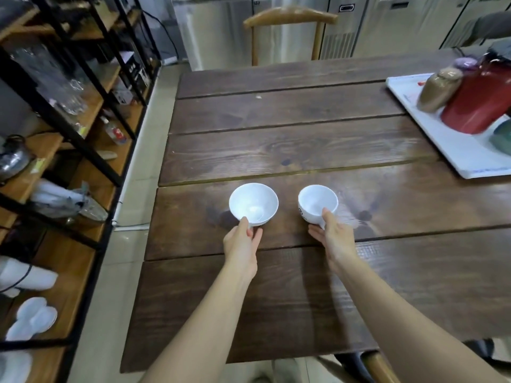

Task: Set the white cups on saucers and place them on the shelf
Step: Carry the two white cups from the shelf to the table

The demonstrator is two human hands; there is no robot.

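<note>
The right edge cuts off the white tray (pixel 456 150) and the red flask (pixel 478 100) on it. On the shelf (pixel 91 106) at left, the glassware (pixel 66 92) and white saucers (pixel 33 319) are blurred. The left hand (pixel 242 244) hides its cup's (pixel 253 203) near side.

Dark plank wood table (pixel 304 139), curved-back wooden chair (pixel 290 20) behind, stainless steel fridge units (pixel 359 23) w/ pale tiled floor (pixel 132 205)
</note>
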